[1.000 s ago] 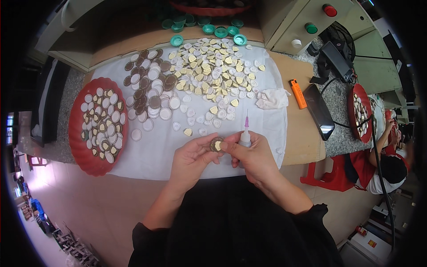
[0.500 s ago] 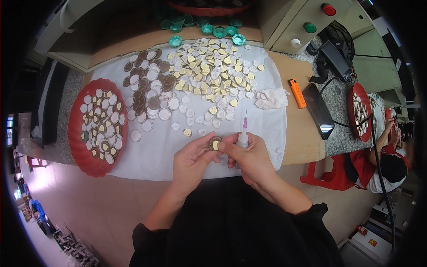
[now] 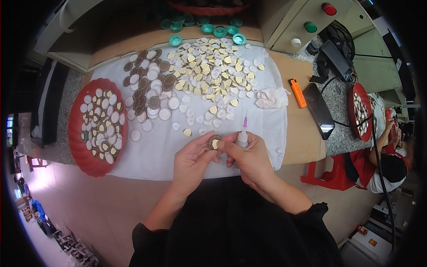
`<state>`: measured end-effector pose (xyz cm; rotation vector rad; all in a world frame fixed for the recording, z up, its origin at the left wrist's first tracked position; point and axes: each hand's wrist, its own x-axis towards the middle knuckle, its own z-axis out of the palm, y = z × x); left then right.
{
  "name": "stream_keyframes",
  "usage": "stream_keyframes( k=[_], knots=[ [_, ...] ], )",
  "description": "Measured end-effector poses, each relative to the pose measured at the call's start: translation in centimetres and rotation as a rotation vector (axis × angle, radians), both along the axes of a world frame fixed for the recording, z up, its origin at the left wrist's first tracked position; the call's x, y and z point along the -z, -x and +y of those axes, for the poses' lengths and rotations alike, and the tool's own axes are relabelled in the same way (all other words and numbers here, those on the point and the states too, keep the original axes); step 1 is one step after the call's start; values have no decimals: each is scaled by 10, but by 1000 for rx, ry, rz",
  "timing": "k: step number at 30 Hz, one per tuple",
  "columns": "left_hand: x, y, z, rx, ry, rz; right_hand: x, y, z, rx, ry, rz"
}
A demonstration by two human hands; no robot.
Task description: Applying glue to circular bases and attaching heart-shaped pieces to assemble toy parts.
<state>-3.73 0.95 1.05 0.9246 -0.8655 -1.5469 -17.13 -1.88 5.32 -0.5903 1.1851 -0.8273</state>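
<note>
Between the thumb and fingers of my left hand (image 3: 192,159) is a round brown disc (image 3: 211,141) with a scalloped edge. A small pale gold piece (image 3: 215,144) lies on its face, and the fingertips of my right hand (image 3: 251,159) touch it. My right hand also grips a white glue bottle (image 3: 242,137) with a purple needle tip (image 3: 245,121), which points away from me. Beyond my hands, brown and white discs (image 3: 153,102) and a heap of small gold and white pieces (image 3: 213,71) are spread on a white cloth (image 3: 155,158).
A red scalloped tray (image 3: 74,133) of finished-looking discs stands at left. Green fluted cups (image 3: 220,32) line the back. To the right lie a crumpled white rag (image 3: 271,98), an orange lighter (image 3: 298,93) and a black box (image 3: 318,111). Another person (image 3: 387,167) sits far right.
Almost nothing differs. Both hands stay in place, with the disc and the gold piece shifting only very slightly between the fingers.
</note>
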Motion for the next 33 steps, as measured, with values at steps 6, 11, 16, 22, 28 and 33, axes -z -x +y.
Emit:
stream_keyframes(
  k=[6,11,16,22,28,33],
  knots=[
    [-2,-4,-3,50,-61,11,2,1,0,8,35,-10],
    [-6,-4,-5,36,-127,92,1,2,1,12,31,-32],
    [-4,-4,-5,51,-105,72,1,2,-1,7,29,-37],
    [-1,-3,-4,47,-70,12,2,2,-3,-5,34,-9],
    [-1,-1,-2,22,-42,5,2,0,0,13,32,-13],
    [-4,1,-2,-7,-17,21,3,0,0,-18,40,28]
  ],
)
